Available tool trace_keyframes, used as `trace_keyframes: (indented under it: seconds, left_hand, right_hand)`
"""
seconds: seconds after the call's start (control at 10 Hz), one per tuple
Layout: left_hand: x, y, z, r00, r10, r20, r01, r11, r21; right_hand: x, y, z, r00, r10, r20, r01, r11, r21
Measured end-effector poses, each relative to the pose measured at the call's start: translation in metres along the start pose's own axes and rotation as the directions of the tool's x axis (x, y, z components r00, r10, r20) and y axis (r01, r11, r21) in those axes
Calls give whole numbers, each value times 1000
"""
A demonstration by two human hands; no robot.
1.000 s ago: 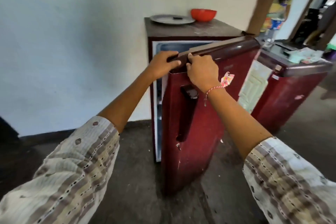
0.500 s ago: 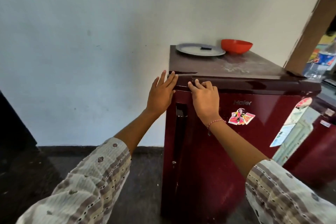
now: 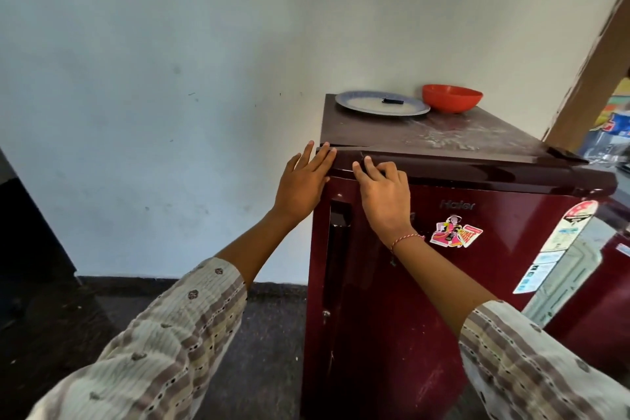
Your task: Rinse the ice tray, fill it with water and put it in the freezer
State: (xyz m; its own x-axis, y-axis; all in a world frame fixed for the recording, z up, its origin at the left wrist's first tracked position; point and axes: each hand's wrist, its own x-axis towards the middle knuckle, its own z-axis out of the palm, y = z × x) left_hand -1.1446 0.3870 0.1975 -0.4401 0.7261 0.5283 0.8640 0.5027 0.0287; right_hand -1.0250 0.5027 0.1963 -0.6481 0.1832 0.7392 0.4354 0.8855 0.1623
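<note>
Pale wall fills the upper left of the frame; dark floor runs below.

Ice tray: not in view. Judged to be inside the fridge (image 3: 426, 283), centre-right of frame, since the door (image 3: 443, 276) sits flush with the cabinet. Orientation and long axis of the tray cannot be read.

Handling estimate: a water-filled tray is light but sloshes; best held level by both short ends.

Left hand (image 3: 303, 181): fingers straight and spread, flat against the door's upper left corner, holding nothing. Right hand (image 3: 383, 194): fingers bent, tips pressing the door's top edge, nothing gripped.

Recessed handle (image 3: 335, 249) runs vertically down the door's left side.

On top: plate (image 3: 381, 104) with a small dark object, red bowl (image 3: 451, 98) just beside it. Second red fridge (image 3: 606, 300) at right edge.
</note>
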Motion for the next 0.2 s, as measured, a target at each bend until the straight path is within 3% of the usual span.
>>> trace_keyframes:
  seconds: [0.1,0.2]
  left_hand:
    - [-6,3,-8,999,23,37,-24,999,26]
    - [-22,3,-18,999,36,-14,-36,999,18]
  right_hand:
    - [0,-5,-11,996,8,94,-3,998,-55]
    - [-4,-7,-19,994,20,108,-13,998,-65]
